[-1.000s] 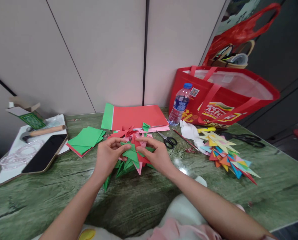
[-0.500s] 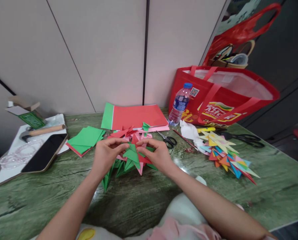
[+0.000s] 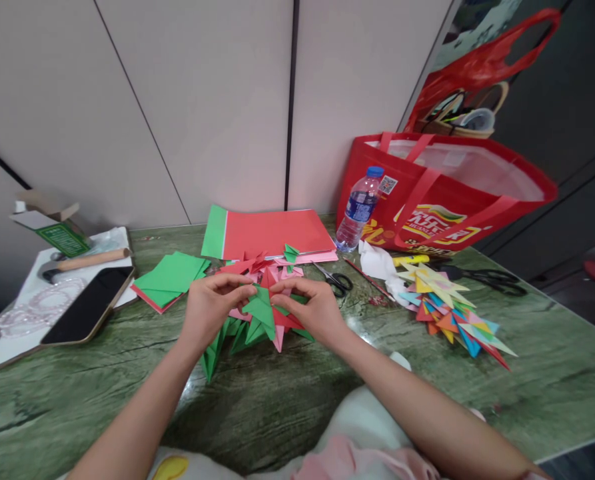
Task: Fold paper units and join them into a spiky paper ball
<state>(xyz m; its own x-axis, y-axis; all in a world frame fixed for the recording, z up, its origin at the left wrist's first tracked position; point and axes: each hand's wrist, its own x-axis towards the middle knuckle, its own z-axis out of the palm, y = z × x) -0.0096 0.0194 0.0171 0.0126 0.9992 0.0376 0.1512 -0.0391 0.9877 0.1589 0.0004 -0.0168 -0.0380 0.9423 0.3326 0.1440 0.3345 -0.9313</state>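
Note:
My left hand [image 3: 212, 308] pinches the left side of a green folded paper piece [image 3: 260, 312], thumb and forefinger together. On its other side, my right hand [image 3: 313, 305] grips the same paper between thumb and fingertips. Red and pink folded paper pieces [image 3: 278, 339] show just behind and below it; whether they are joined to it I cannot tell. More green folded pieces [image 3: 216, 357] lie on the table under my hands, partly covered by them. Red and green sheets [image 3: 280, 230] are stacked at the back.
Green paper squares [image 3: 172, 277] lie to the left, near a phone [image 3: 88, 305] and a hammer [image 3: 84, 262]. Small scissors [image 3: 338, 281], a water bottle [image 3: 360, 212] and a red bag [image 3: 427, 190] stand or lie right of centre. Multicoloured folded pieces [image 3: 447, 313] are heaped at right.
The green folded paper has shifted and tilted very slightly between my fingers. Both hands keep their pinch, and the other things stay where they were.

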